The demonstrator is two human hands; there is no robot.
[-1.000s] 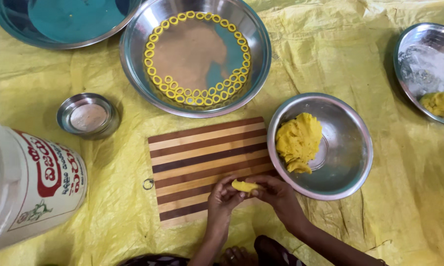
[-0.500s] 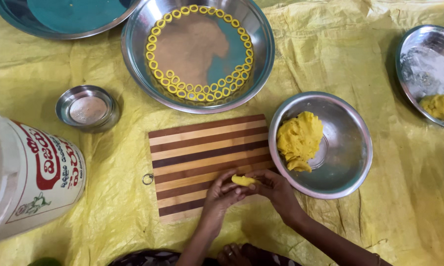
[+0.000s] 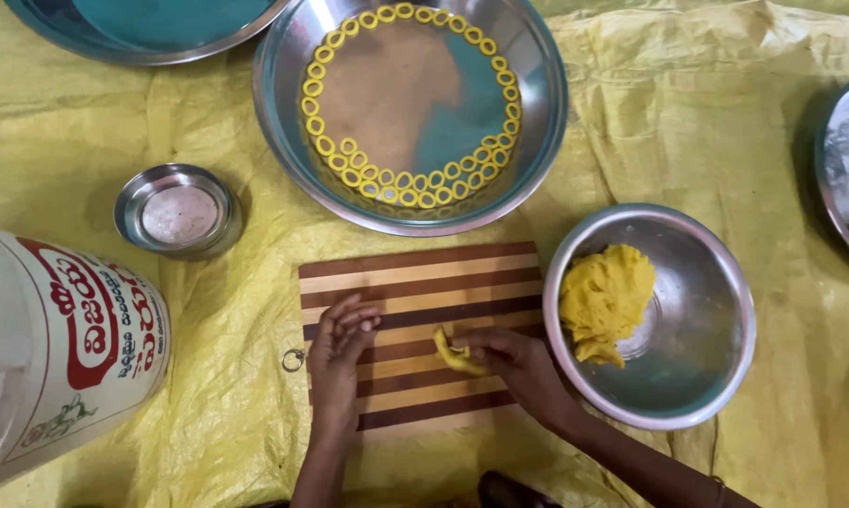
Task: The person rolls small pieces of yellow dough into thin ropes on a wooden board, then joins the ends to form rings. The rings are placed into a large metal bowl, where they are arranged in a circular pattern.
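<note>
— What has the right hand (image 3: 511,356) got?

— A short curved strip of soft yellow dough (image 3: 451,351), pinched between its fingertips just above the striped brown-and-cream wooden cutting board (image 3: 415,282); the fingers are closed on one end and the rest of the strip bends away in an arc.

— And the left hand (image 3: 342,339)?

— Flat on the board, fingers straight and together, holding nothing; it lies near the strip but apart from it.

— How would that strip handle?

— Light and very soft, I'd judge — it bends under its own weight; a hard pinch would flatten or tear it, and it looks slightly oily, so it may cling to the fingers. Best taken gently near the two ends, with fingertips only.

— Where does the rest of the dough lie?

— A rough yellow lump of dough (image 3: 605,301) sits in the small round steel bowl (image 3: 707,282), just right of the board; that mass would need a scoop or a pull, not a pinch.

— Anything else about?

— A wide shallow steel basin (image 3: 283,113) beyond the board holds small yellow dough rings (image 3: 387,179) laid along its inner wall — thin, easily crushed, by the look. A little steel cup of pale powder (image 3: 178,213) stands to the left, beside a large white plastic tub with red lettering (image 3: 57,348); everything lies on a crinkled yellow plastic sheet (image 3: 707,122).
</note>
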